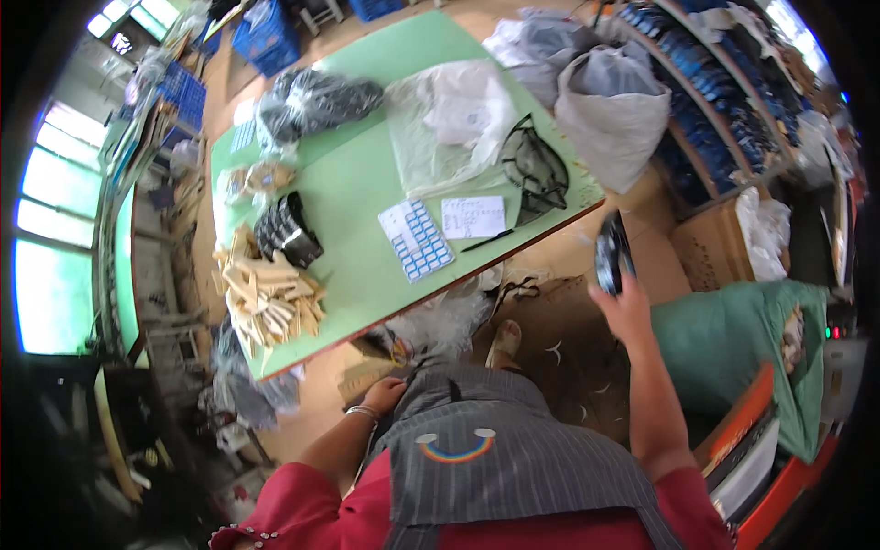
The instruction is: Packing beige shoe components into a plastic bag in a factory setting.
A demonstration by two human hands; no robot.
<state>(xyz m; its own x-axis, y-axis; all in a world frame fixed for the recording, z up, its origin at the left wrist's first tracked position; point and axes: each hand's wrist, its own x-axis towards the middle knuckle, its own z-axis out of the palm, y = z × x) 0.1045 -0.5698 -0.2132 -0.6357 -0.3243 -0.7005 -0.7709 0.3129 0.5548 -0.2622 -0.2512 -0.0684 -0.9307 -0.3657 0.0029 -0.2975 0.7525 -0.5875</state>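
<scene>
My right hand (625, 313) is closed around the lower end of a glossy black oblong piece (610, 246), held upright past the table's near right edge. Its exact kind does not show. My left hand (383, 394) hangs low beside my grey striped apron (522, 467), its fingers too hidden to read. On the green table (348, 229) lie a blue-and-white sheet (417, 243), a handwritten paper (473, 217) and a black pen (488, 240). Behind them is a clear plastic bag (440, 119). A black mesh-like piece (536, 174) lies at the right corner.
Pale, flat strips (266, 293) are heaped at the table's left end, beside bundled black pieces (289, 229). A bagged dark bundle (316, 101) lies farther back. On the right stand a white sack (612, 115), loaded racks (701, 101), a cardboard box (710, 243) and a green sack (733, 353).
</scene>
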